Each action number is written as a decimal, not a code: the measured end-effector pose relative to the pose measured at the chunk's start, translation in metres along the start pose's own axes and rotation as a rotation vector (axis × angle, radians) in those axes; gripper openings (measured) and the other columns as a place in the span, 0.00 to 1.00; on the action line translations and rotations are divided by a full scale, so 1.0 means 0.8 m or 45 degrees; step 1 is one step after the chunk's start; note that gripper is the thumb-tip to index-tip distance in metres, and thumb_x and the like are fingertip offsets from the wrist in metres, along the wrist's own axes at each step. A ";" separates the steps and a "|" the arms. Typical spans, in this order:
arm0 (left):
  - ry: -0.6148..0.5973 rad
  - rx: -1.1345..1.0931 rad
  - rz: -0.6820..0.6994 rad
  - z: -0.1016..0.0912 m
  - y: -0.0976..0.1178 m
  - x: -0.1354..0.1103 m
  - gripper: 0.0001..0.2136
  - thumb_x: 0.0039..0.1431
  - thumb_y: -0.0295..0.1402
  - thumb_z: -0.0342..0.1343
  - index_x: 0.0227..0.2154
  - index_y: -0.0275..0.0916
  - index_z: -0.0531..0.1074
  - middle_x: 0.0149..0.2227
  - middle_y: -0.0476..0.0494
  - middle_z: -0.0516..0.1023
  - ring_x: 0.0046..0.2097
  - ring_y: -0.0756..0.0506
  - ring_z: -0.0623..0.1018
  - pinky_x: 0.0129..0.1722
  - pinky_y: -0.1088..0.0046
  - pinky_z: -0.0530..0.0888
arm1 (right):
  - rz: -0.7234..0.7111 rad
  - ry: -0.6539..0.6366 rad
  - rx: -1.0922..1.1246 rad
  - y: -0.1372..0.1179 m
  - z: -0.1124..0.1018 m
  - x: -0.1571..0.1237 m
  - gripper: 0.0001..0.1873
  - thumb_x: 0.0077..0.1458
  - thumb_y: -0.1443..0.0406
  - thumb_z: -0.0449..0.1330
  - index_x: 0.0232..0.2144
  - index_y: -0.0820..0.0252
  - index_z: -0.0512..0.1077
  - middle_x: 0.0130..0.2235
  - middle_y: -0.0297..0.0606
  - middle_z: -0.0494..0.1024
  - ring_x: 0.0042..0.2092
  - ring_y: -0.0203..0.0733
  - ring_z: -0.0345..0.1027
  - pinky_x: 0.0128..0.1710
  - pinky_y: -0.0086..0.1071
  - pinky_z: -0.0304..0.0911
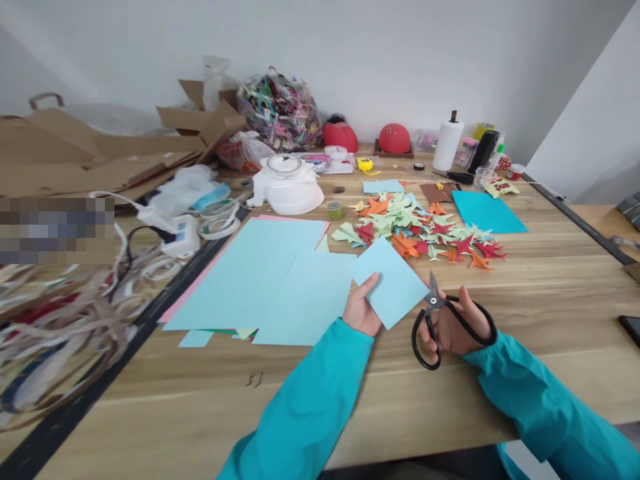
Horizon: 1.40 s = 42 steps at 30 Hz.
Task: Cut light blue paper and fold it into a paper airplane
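My left hand point(361, 307) pinches a small light-blue paper square point(393, 280) by its lower left edge, holding it above the wooden table point(550, 293). My right hand point(457, 327) grips black scissors point(434, 320) through the handles, blades pointing up at the square's right corner. Both arms wear teal sleeves. Large light-blue sheets point(265, 280) lie flat just left of my left hand, over a pink sheet.
A pile of folded paper shapes point(425, 230) in green, orange and red lies behind the hands. A blue sheet point(487, 212), paper towel roll point(447, 145), white container point(287, 187), cardboard point(100, 150), tape rings and paper strips point(60, 320) crowd the back and left. A phone edge point(631, 328) sits right.
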<state>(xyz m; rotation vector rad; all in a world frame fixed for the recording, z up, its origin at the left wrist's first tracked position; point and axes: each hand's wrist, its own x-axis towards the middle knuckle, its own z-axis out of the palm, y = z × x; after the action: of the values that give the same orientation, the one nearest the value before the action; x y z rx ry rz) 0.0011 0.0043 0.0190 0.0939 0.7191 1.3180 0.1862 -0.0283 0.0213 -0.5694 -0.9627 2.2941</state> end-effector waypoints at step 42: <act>0.239 0.311 0.557 -0.004 -0.023 0.007 0.22 0.41 0.28 0.66 0.43 0.35 0.72 0.42 0.37 0.78 0.42 0.42 0.78 0.45 0.62 0.75 | -0.052 -0.066 -0.054 0.006 -0.001 -0.001 0.41 0.49 0.41 0.50 0.59 0.55 0.49 0.36 0.43 0.73 0.29 0.40 0.67 0.28 0.36 0.63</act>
<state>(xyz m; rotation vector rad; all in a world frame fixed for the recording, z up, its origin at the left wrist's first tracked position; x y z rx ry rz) 0.0155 0.0035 0.0060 0.3430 1.0602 1.6632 0.1857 -0.0312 0.0171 -0.5059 -1.0403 2.2672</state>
